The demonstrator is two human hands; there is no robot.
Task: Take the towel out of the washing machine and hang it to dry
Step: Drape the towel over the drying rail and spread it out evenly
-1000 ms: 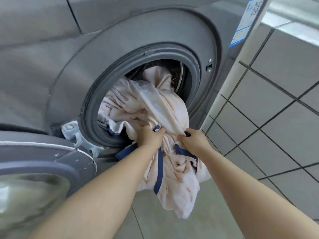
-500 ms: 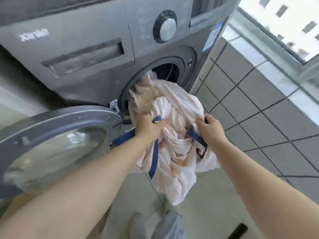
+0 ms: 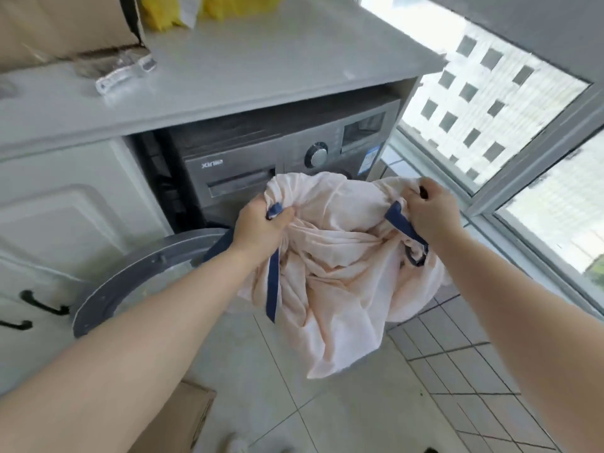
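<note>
Hanging bunched in front of the washing machine (image 3: 248, 165) and its open door (image 3: 143, 276), the towel (image 3: 340, 276) stretches side to side between my fists, drooping floorward. My left hand (image 3: 258, 227) and right hand (image 3: 431, 214) grip its navy-trimmed top edge, apart, equally near. Half a second ago it trailed from the drum; now it hangs clear and higher.

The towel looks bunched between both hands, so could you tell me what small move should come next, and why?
Probably spread it: draw the left hand and right hand apart along the blue-trimmed edge. Both grip the pale towel, which hangs crumpled in front of the washing machine, above the floor, with the door open beside it. No drying place is visible.
</note>
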